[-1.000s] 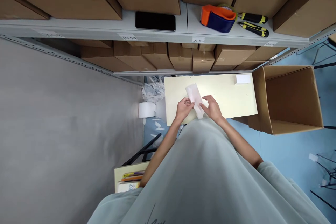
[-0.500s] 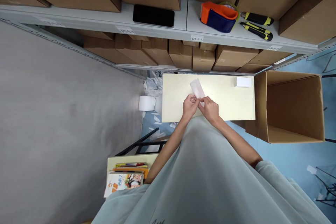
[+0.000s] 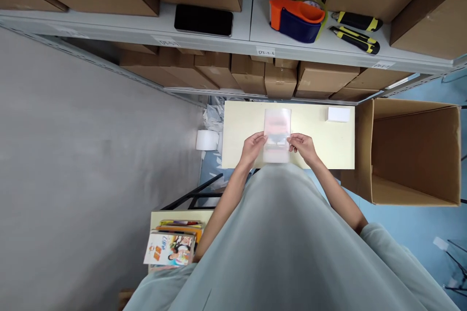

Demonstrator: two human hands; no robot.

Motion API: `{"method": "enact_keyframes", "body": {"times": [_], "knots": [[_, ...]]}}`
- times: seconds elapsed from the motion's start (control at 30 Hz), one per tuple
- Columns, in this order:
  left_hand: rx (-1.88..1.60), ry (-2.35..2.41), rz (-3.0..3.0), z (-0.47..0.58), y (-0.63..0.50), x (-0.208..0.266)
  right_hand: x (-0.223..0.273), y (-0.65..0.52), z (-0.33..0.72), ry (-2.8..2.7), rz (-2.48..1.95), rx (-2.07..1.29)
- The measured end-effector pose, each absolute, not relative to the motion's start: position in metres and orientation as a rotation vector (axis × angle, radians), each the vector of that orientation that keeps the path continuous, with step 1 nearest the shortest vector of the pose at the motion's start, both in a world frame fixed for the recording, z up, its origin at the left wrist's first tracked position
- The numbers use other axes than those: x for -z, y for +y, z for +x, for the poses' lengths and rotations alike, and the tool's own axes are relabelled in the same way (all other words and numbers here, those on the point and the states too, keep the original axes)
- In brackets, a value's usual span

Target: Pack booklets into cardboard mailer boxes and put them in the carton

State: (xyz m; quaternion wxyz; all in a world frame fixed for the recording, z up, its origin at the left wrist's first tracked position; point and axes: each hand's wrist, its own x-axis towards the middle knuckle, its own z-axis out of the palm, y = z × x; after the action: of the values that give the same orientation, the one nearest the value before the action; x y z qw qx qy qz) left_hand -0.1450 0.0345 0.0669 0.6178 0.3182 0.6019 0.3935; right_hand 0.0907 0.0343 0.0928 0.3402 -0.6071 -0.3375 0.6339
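A whitish, see-through plastic sleeve (image 3: 277,124) with pinkish and grey bands showing in it is spread flat over the cream tabletop (image 3: 237,126). My left hand (image 3: 252,148) pinches its left edge between thumb and fingers. On the opposite edge, my right hand (image 3: 303,146) grips it the same way. What causes the coloured bands is too blurred to tell. A small white block (image 3: 338,114), like a stack of cards or a little box, sits at the table's back right.
Above the table's far side, a shelf holds a phone (image 3: 203,20), an orange-and-blue tape dispenser (image 3: 299,20) and two utility knives (image 3: 357,21). An open cardboard box (image 3: 416,153) stands right. Leftward are a white roll (image 3: 206,140) and magazines (image 3: 170,248).
My hands have moved apart, from close together to opposite edges of the sleeve. The sleeve was narrow and tilted; now it is wider, upright in view and shows coloured bands.
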Motion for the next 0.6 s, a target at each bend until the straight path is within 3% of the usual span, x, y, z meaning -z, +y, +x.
{"method": "enact_keyframes", "body": {"times": [0.6], "knots": [[-0.902,1.337,0.793,-0.133,0.03,-0.069,-0.089,0.023,0.088,-1.085,-1.533,-1.582]]}}
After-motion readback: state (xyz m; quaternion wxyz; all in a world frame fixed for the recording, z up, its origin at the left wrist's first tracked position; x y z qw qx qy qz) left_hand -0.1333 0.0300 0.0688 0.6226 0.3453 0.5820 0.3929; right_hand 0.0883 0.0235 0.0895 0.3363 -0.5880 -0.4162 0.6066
